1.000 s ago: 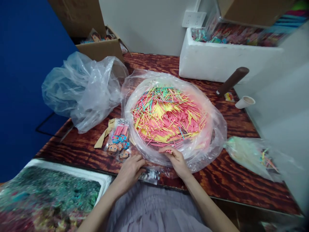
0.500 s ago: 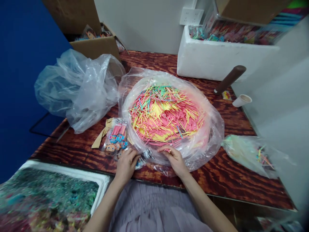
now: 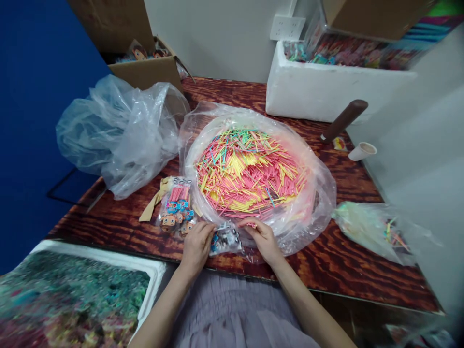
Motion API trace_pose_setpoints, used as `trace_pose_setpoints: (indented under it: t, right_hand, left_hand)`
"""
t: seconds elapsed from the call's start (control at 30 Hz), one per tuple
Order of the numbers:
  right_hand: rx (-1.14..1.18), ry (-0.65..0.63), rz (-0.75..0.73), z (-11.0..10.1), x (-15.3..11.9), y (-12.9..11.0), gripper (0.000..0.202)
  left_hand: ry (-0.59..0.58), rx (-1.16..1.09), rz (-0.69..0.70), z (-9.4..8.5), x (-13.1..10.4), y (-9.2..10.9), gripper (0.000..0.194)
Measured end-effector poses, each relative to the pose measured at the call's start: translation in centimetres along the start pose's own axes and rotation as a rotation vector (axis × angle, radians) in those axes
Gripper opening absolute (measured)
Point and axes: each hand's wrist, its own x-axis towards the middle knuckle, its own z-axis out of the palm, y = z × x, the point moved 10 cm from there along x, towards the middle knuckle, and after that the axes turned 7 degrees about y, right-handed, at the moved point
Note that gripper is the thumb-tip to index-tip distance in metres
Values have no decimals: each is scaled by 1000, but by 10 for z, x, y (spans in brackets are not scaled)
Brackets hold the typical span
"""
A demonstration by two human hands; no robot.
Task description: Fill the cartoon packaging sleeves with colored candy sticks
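Note:
My left hand [image 3: 197, 244] is closed at the left edge of a small clear plastic packet [image 3: 227, 241] with blue and black print, lying at the table's front edge. The fingertips are partly hidden. My right hand [image 3: 264, 240] pinches a few short pink sticks [image 3: 253, 225], just right of the packet. Right behind both hands spreads a large clear plastic bag [image 3: 324, 181], open, full of loose pink, yellow, green and blue sticks [image 3: 253, 171]. Left of my left hand lie filled packets [image 3: 177, 205] with cartoon faces and pink sticks inside.
A tan strip [image 3: 154, 203] lies beside the filled packets. Crumpled plastic [image 3: 126, 135] and a cardboard box [image 3: 152, 72] stand left. A white foam box [image 3: 326, 92], brown tube [image 3: 344, 121], paper cup [image 3: 362, 151] and tied bag [image 3: 373, 232] are right; a foam tub [image 3: 157, 270] is front left.
My left hand has shifted a little to the right. More of the small packet shows now, lying flatter between my hands. My right hand has hardly moved and still pinches the pink sticks.

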Motion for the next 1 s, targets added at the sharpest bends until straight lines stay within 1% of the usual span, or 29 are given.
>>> trace_pose_setpoints:
  t: [0.1, 0.2, 0.27, 0.33, 0.4, 0.57, 0.67, 0.73, 0.77, 0.83, 0.9, 1.0]
  right_hand:
    - [5, -4, 3, 1, -1, 2, 16]
    - [18, -5, 5, 1, 0, 2, 16]
    - [25, -3, 5, 1, 0, 1, 15]
    - [25, 3, 4, 1, 1, 0, 15]
    - [21, 6, 8, 1, 1, 0, 15]
    - [58, 31, 55, -1, 0, 3, 14]
    - [239, 152, 131, -9, 7, -1, 12]
    - [414, 233, 167, -11, 18, -11, 14]
    - [499, 251, 174, -10, 26, -18, 14]
    - [646, 227, 176, -1, 42, -38, 14]
    - [786, 166, 197, 13, 57, -56, 12]
    - [934, 74, 253, 35, 68, -73, 9]
  left_hand:
    - [81, -18, -42, -11, -1, 1, 24]
    - [168, -48, -155, -23, -1, -5, 17]
    - [194, -91, -218, -28, 1, -9, 17]
    - [194, -131, -242, -30, 4, -11, 19]
    - [170, -154, -236, -29, 9, -12, 21]
    - [99, -203, -160, -22, 14, -8, 24]
    - [94, -249, -150, -22, 14, -7, 26]
    - [85, -300, -165, -21, 16, -5, 25]
    - [81, -336, -179, -21, 17, -3, 25]
    - [83, -423, -216, -21, 20, 0, 23]
    - [86, -513, -270, -20, 22, 1, 21]
    - [70, -619, -362, -15, 22, -1, 21]
